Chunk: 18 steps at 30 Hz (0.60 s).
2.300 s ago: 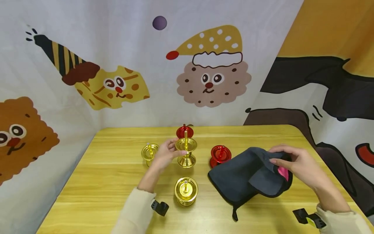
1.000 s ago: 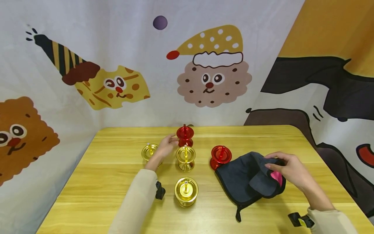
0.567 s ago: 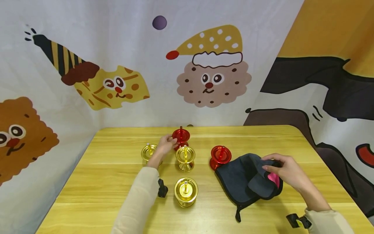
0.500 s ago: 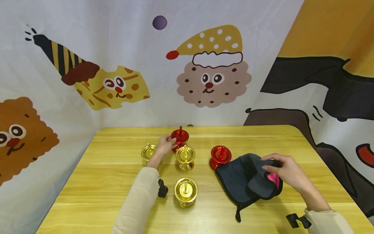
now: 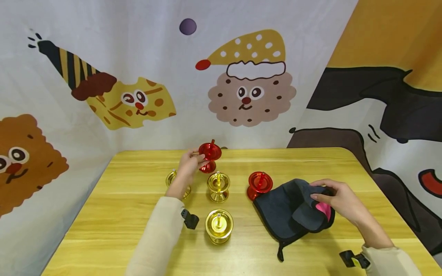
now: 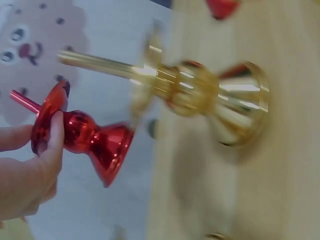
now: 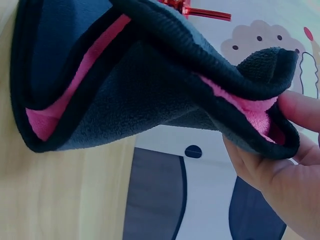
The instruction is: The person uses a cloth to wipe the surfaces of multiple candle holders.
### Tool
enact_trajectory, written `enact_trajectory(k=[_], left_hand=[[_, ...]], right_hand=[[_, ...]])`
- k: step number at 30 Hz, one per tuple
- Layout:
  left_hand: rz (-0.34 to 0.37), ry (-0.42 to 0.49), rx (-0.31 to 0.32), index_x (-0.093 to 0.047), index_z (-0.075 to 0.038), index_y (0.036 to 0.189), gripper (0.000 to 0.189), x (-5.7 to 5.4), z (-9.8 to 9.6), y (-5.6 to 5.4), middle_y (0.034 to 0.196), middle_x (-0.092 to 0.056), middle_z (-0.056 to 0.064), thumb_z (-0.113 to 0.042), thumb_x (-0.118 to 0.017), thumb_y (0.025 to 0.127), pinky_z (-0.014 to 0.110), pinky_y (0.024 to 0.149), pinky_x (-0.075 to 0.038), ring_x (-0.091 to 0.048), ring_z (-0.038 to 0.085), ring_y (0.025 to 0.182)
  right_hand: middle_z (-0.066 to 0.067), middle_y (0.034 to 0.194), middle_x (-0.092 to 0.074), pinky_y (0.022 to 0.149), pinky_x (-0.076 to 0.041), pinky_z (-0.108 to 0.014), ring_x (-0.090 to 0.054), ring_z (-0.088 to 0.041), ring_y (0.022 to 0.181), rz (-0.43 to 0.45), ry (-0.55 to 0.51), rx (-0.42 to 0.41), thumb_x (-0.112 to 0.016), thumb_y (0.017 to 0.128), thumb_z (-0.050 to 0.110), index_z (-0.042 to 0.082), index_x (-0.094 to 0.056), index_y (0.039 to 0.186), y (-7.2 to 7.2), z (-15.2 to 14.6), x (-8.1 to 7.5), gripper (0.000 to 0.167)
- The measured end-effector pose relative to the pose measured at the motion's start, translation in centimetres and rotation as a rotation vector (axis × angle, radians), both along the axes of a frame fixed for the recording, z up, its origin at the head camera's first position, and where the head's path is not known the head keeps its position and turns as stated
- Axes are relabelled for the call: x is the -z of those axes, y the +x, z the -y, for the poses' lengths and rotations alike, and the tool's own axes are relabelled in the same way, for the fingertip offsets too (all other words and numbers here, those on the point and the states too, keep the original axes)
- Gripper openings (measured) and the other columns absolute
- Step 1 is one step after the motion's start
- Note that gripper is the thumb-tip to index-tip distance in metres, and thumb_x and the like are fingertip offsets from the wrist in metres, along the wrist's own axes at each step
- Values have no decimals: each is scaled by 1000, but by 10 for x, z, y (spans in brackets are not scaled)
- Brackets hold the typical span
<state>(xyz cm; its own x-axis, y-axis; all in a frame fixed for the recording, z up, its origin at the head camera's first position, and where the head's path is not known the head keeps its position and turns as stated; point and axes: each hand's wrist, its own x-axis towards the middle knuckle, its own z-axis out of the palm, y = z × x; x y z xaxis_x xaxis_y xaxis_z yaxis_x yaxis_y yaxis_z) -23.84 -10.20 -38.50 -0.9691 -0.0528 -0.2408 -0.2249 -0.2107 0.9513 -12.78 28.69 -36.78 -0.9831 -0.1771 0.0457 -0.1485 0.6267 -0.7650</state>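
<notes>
Just left of the head view's middle, the left hand (image 5: 189, 165) has its fingers pinching a tilted red stand (image 5: 215, 153) by its dish! Over at right, the right hand (image 5: 340, 196) pinches a rumpled dark cloth (image 5: 281, 209), pink lining showing. Lower centre, a gold stand (image 5: 219, 227) sits upright on the table (image 5: 121, 234).

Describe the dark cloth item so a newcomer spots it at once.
Start at the wooden table, right side. Beside a red holder is the dark cloth item, pink inside, with a corner loop. Unlike the shiny gold holders, it is soft fabric.
</notes>
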Motion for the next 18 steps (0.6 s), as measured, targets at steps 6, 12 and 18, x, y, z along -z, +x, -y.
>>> enact_trajectory(k=[6, 12, 18], left_hand=[[-79, 7, 86, -38, 12, 124, 35, -34, 1, 13, 111, -51, 26, 6, -45, 91, 27, 82, -50, -60, 23, 87], [-146, 29, 186, -43, 12, 120, 31, -63, -8, 35, 106, -53, 23, 8, -47, 90, 31, 83, -50, -61, 24, 87], [-162, 77, 282, -43, 14, 118, 29, -80, -30, 58, 104, -52, 23, 10, -47, 89, 33, 81, -51, -62, 25, 83]], right_hand=[[-14, 92, -61, 56, -48, -22, -54, -10, 66, -91, 51, 34, -68, 81, 8, -3, -61, 109, 0, -3, -13, 30], [6, 89, -59, 55, -44, -18, -50, -9, 70, -164, 36, 96, -69, 82, 12, -1, -62, 109, 0, 2, -36, 31], [9, 100, -56, 55, -43, -17, -48, -9, 76, -203, 73, 186, -69, 82, 21, 5, -62, 113, 1, 16, -64, 35]])
